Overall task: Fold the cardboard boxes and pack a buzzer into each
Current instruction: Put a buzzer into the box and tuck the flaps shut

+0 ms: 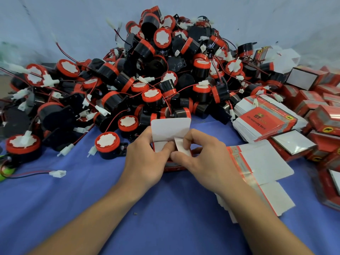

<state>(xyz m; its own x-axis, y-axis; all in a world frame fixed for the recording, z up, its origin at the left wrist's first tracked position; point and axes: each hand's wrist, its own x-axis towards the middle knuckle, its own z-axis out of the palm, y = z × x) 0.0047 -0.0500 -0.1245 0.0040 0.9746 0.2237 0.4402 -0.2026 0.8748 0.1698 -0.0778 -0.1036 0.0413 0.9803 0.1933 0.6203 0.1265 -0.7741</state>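
A small red and white cardboard box (170, 128) stands on the blue cloth at the centre, its white top flap up. My left hand (147, 155) grips its left side, thumb on a small side flap. My right hand (204, 155) pinches the other small white flap and bends it inward. Behind the box rises a big pile of black buzzers with red rims (147, 74), red and black wires and white plugs. One buzzer (108, 144) lies alone just left of my left hand.
A stack of flat unfolded boxes (265, 118) lies to the right. More flat blanks (265, 166) sit under my right forearm. Several folded red boxes (323, 126) crowd the far right edge. A loose white plug on a wire (58, 173) lies at the left.
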